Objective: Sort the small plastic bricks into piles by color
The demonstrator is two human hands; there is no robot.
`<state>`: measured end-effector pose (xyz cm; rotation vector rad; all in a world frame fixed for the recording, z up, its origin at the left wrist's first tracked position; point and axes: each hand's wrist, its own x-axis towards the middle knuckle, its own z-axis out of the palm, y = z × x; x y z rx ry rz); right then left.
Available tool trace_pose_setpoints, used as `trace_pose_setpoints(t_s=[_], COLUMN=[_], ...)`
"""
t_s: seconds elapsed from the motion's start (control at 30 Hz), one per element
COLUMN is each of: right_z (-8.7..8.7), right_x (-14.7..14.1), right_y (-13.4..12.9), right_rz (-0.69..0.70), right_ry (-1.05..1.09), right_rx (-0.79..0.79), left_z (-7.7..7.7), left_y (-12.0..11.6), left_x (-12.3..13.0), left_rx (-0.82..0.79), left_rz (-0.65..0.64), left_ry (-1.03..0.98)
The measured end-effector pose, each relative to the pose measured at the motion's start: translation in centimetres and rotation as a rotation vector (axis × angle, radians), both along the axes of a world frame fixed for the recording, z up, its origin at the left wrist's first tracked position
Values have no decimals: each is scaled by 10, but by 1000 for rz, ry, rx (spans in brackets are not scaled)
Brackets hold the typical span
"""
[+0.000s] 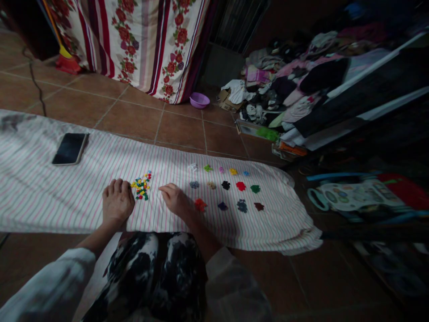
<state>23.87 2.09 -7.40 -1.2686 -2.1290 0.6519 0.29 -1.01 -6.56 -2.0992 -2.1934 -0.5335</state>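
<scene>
Brown floor tiles (127,112) spread all around us, and before us a striped cloth (67,192) stretches from left to right. Past it we see a flowered curtain (144,44), a clothes heap (288,85) to the right, and a purple basin (199,101) between the two. Our left hand (117,201) lies open on the cloth, palm down. Our right hand (174,198) is half closed, thumb and forefinger together; we cannot tell whether they grip anything. A phone (69,149) rests near the cloth's far edge, at left. Between our hands lies a mixed pile (141,185) of small coloured pieces, just beside the left fingers. To the right, fourteen single-colour piles (240,186) form three rows, an orange one nearest our right wrist.
</scene>
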Motion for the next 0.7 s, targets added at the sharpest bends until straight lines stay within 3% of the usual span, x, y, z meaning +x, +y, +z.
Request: trace_pose_setpoints(t_s=[0.23,0.7], right_z=[0,3], right_x=[-52,-73], right_y=[-2,16], right_rz=[-11,-159], right_ry=[-107,-190], right_rx=[-73,-118], left_z=[-6,-7], left_y=[1,2], left_x=[-2,-2], left_rx=[27,27], left_rz=[0,5], left_ry=[59,78])
